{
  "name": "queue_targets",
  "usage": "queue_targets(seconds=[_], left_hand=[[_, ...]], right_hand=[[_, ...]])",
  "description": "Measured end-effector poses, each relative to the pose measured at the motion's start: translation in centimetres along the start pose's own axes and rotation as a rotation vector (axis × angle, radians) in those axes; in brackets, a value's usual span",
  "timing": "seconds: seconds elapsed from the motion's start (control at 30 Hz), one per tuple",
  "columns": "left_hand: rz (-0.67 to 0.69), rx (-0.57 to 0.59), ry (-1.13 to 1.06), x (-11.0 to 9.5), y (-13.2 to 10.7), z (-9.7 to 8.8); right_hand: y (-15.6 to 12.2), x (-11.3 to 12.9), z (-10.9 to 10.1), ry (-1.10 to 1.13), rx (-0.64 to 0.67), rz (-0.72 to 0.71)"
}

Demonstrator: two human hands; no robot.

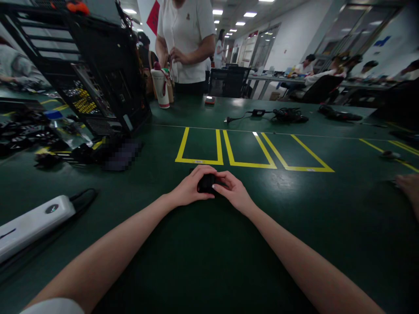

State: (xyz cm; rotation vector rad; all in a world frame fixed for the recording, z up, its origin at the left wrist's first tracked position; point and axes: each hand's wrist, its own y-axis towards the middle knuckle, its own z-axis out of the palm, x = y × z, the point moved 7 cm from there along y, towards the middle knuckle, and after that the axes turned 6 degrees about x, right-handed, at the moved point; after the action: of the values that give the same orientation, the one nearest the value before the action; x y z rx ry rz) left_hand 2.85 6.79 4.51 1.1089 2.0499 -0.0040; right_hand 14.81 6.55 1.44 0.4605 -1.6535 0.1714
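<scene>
Both of my hands meet over a small black object resting on the green table, just in front of the yellow taped boxes. My left hand curls around its left side, fingers closed over the top. My right hand pinches its right side with thumb and fingers. What the black object is cannot be made out; most of it is covered by my fingers.
A black open computer case stands at the far left beside loose black parts. A white power strip lies near left. A person in a white shirt stands behind a white bottle. Cables lie farther back. Another person's hand shows at the right edge.
</scene>
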Motion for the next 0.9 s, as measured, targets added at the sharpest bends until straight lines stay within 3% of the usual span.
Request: queue_targets(seconds=[0.6,0.9], left_hand=[[-0.119,0.072,-0.001,-0.9,-1.0,-0.2],[-0.121,-0.047,0.058,0.1,-1.3,0.1]], right_hand=[[-0.2,0.5,0.9,0.008,0.038,0.041],[-0.6,1.0,1.5,0.014,0.062,-0.032]])
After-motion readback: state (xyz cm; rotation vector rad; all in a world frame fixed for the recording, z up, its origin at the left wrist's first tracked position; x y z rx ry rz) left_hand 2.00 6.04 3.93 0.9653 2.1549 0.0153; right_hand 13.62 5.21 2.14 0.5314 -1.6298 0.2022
